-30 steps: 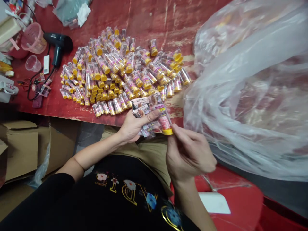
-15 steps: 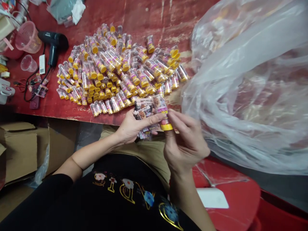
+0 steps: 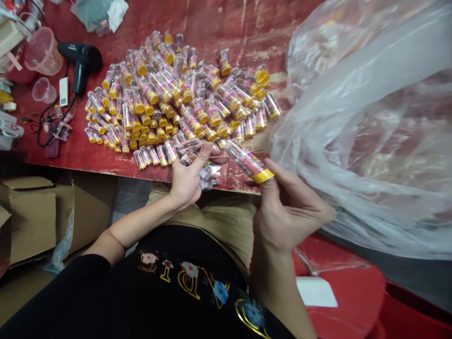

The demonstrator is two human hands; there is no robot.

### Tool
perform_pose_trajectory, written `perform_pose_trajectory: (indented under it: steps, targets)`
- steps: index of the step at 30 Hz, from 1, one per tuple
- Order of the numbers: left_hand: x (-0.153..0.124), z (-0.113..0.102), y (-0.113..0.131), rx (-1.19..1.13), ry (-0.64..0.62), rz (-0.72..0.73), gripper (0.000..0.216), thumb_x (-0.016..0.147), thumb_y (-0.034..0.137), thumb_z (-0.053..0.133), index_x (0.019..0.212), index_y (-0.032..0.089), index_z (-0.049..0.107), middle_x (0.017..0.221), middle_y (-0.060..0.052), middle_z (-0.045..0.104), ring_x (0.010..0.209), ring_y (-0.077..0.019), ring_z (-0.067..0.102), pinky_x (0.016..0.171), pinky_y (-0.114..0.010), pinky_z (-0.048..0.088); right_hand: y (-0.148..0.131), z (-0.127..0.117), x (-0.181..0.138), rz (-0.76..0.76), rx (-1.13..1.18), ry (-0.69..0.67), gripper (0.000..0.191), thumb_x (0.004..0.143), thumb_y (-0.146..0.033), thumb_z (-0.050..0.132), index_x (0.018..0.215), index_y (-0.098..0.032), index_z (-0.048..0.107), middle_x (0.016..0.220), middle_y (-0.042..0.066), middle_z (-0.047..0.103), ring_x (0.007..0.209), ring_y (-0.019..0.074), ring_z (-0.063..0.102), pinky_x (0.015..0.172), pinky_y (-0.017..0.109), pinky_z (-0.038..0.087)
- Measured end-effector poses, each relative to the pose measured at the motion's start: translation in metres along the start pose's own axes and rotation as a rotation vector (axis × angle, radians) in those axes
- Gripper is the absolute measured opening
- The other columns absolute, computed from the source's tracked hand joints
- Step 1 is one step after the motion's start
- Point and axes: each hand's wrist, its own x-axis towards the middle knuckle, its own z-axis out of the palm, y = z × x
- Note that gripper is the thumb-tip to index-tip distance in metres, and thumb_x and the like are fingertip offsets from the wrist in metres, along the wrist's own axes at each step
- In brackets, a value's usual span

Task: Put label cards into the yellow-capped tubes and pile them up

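Note:
My right hand [image 3: 287, 207] pinches a clear tube with a yellow cap [image 3: 247, 162] near its capped end, the tube tilted up to the left over the table edge. My left hand [image 3: 189, 176] is closed on a small stack of printed plastic sleeves [image 3: 197, 157] just left of the tube. Right behind both hands lies a big pile of the same yellow-capped tubes [image 3: 176, 94] on the worn red table [image 3: 219, 28].
A large clear plastic bag [image 3: 370, 122] fills the right side. A black hair dryer [image 3: 80, 59], pink basket [image 3: 42, 49] and small clear cup [image 3: 43, 89] sit at the far left. Cardboard boxes [image 3: 31, 216] stand below the table. A red stool [image 3: 346, 287] is at lower right.
The tube was held together with the sleeves in front of my body. Now my right hand has drawn it away to the right and tilted it, and my left hand has shifted up toward the pile.

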Motion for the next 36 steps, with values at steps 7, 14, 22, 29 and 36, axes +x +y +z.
perform_pose_trajectory:
  steps: [7,14,22,29,36]
  targets:
    - [0.001,0.0,-0.004,0.023,-0.024,0.011,0.05,0.061,0.045,0.098,0.092,0.016,0.071,0.083,0.001,0.072,0.068,-0.0109,0.067,0.061,-0.022,0.054,0.002,-0.003,-0.001,0.15,0.088,-0.129,0.025,0.091,-0.028,0.078,0.116,-0.029,0.081,0.11,0.001,0.081,0.098,0.0206,0.079,0.094,0.042,0.067]
    - [-0.007,0.004,0.0,0.048,-0.097,-0.013,0.05,0.059,0.045,0.099,0.088,0.017,0.069,0.072,0.003,0.069,0.054,-0.008,0.059,0.051,-0.022,0.048,-0.002,0.008,0.001,0.057,0.124,-0.121,0.016,0.09,-0.026,0.079,0.105,-0.026,0.083,0.097,0.002,0.082,0.086,0.0181,0.077,0.082,0.037,0.066]
    - [-0.006,0.006,0.002,0.037,-0.078,-0.039,0.052,0.058,0.042,0.1,0.092,0.018,0.069,0.069,0.003,0.069,0.056,-0.0101,0.065,0.052,-0.021,0.048,0.003,0.013,0.003,0.064,0.113,-0.139,0.022,0.091,-0.03,0.078,0.113,-0.028,0.082,0.104,0.002,0.082,0.09,0.0194,0.078,0.088,0.04,0.067]
    - [0.007,0.006,0.004,-0.011,-0.021,0.028,0.05,0.066,0.046,0.096,0.1,0.02,0.07,0.075,0.003,0.07,0.065,-0.0121,0.07,0.05,-0.019,0.044,0.004,0.0,0.002,-0.01,-0.111,-0.081,0.02,0.096,-0.03,0.071,0.113,-0.029,0.082,0.1,0.002,0.082,0.089,0.0211,0.079,0.086,0.041,0.067]
    - [0.018,-0.001,0.021,0.034,0.044,-0.013,0.046,0.076,0.044,0.091,0.113,0.022,0.074,0.08,0.003,0.071,0.058,-0.0067,0.061,0.051,-0.019,0.042,-0.006,-0.016,0.002,0.091,0.002,0.033,0.015,0.089,-0.027,0.08,0.103,-0.027,0.084,0.089,0.001,0.081,0.073,0.0194,0.076,0.071,0.036,0.065]
